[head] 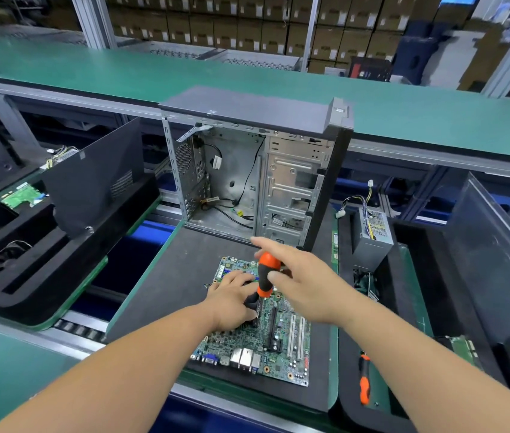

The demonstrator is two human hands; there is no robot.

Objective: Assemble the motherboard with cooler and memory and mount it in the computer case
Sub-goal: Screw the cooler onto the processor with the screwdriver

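Both hands: right (303,282) holds screwdriver (266,276), left (231,301) presses motherboard (278,339).

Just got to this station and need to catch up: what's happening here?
A person is working on a motherboard lying flat on a dark mat. The right hand holds an orange-handled screwdriver upright over the board, while the left hand rests at its tip. The open computer case stands behind, with no board in it yet.
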